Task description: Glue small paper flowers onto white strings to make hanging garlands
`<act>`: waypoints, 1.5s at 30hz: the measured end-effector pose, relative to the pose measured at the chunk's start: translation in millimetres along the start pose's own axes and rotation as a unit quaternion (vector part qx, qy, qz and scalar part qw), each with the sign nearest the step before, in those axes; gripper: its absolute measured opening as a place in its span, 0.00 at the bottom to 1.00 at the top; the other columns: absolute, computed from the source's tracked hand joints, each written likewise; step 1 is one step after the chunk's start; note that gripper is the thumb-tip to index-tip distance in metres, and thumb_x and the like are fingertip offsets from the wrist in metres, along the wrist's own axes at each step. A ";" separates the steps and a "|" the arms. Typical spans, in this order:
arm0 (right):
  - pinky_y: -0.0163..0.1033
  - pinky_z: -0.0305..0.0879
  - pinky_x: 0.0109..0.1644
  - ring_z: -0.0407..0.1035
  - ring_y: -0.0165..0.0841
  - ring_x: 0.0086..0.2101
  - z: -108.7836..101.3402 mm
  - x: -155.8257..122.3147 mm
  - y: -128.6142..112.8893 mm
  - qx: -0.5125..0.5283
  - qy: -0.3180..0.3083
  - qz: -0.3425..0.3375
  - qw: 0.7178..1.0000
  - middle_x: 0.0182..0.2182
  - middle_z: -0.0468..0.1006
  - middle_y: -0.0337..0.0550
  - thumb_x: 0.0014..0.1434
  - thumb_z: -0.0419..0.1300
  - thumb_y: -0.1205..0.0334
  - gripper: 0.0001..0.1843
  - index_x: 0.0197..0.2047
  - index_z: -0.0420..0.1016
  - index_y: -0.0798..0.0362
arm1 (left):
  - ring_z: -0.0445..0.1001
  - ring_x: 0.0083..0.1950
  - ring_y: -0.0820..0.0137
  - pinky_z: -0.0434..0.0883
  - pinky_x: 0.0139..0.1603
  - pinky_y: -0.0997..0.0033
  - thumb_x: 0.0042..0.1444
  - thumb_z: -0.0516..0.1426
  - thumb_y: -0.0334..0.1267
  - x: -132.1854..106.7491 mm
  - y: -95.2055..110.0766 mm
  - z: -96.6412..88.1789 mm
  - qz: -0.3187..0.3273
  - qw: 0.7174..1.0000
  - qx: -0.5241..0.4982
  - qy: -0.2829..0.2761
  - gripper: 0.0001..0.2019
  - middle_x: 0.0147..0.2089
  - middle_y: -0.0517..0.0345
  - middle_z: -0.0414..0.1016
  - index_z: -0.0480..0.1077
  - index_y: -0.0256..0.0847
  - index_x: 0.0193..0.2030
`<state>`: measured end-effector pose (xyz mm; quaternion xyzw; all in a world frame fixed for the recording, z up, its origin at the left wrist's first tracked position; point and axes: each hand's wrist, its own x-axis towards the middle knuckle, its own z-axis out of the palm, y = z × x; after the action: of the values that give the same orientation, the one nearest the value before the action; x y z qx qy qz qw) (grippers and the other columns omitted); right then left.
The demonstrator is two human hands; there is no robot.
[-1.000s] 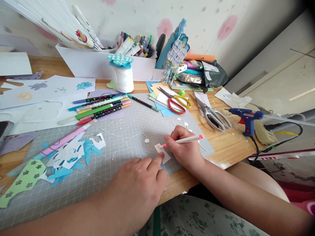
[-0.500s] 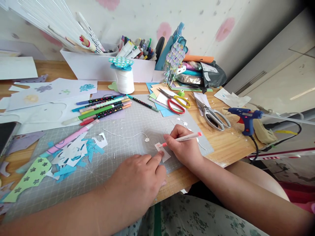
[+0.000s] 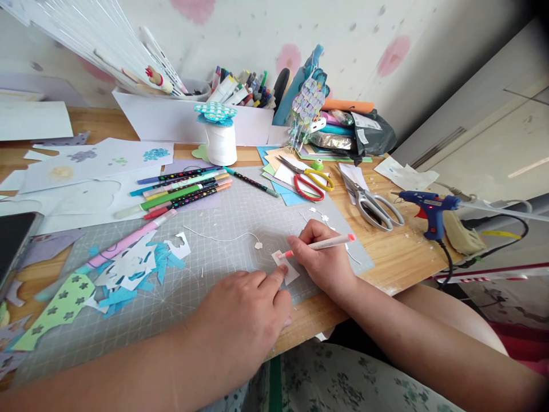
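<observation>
My right hand [image 3: 325, 257] grips a white marker with a pink-red cap end [image 3: 328, 243]. Its tip touches a small piece of white paper [image 3: 291, 273] that bears a faint pink mark. With its index finger stretched out, my left hand [image 3: 251, 306] presses this paper onto the grey cutting mat [image 3: 180, 297]; the other fingers bend loosely, and their undersides are hidden. Just beyond the paper lies a white string [image 3: 218, 237] with a small white paper flower [image 3: 258, 246] at its end. More white flowers [image 3: 325, 218] on a string lie behind my right hand.
Several markers [image 3: 184, 191] lie at the back of the mat, paper scraps [image 3: 128, 269] at left. Red-and-yellow scissors [image 3: 306, 180], grey scissors [image 3: 371, 206] and a blue glue gun [image 3: 429, 209] rest to the right. A thread spool [image 3: 221, 143] stands behind.
The whole view has shifted slightly, so things appear a little further right and lower. Both hands keep nearly the same pose, the marker tip still on the paper.
</observation>
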<state>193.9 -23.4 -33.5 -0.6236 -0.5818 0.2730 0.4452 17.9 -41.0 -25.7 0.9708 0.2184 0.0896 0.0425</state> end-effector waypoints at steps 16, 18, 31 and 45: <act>0.32 0.48 0.22 0.51 0.24 0.19 1.9 -2.4 1.5 -0.001 -0.032 -0.003 0.999 0.15 0.58 0.29 0.50 0.60 0.63 0.16 0.19 0.55 0.51 | 0.76 0.36 0.60 0.74 0.34 0.57 0.58 0.54 0.30 0.8 0.7 -2.7 -0.003 1.000 0.001 -0.018 0.03 0.44 0.45 0.77 0.65 0.38 0.32; 0.32 0.49 0.22 0.51 0.24 0.19 2.4 -2.1 1.6 -0.005 -0.025 -0.001 1.000 0.15 0.58 0.30 0.50 0.59 0.64 0.16 0.19 0.55 0.51 | 0.76 0.36 0.59 0.74 0.34 0.56 0.58 0.54 0.30 1.1 0.5 -2.4 -0.003 1.000 -0.003 -0.018 0.03 0.45 0.44 0.77 0.65 0.38 0.33; 0.32 0.49 0.22 0.51 0.24 0.19 2.4 -0.2 2.4 -0.012 -0.006 -0.012 1.000 0.15 0.58 0.30 0.50 0.58 0.64 0.16 0.18 0.54 0.51 | 0.76 0.37 0.60 0.74 0.35 0.57 0.56 0.54 0.28 1.1 0.5 -2.1 -0.005 1.000 0.003 -0.019 0.02 0.48 0.43 0.76 0.66 0.38 0.34; 0.33 0.49 0.22 0.51 0.24 0.19 1.2 0.6 1.5 0.005 -0.001 -0.002 1.000 0.15 0.57 0.30 0.49 0.58 0.65 0.16 0.18 0.54 0.50 | 0.77 0.38 0.58 0.76 0.35 0.54 0.60 0.53 0.33 1.2 0.5 -3.9 -0.005 1.000 -0.013 -0.017 0.05 0.50 0.40 0.76 0.68 0.37 0.34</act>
<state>193.7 -22.4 -35.3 -0.6201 -0.5820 0.2758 0.4481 18.4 -40.7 -21.6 0.9704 0.2214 0.0759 0.0592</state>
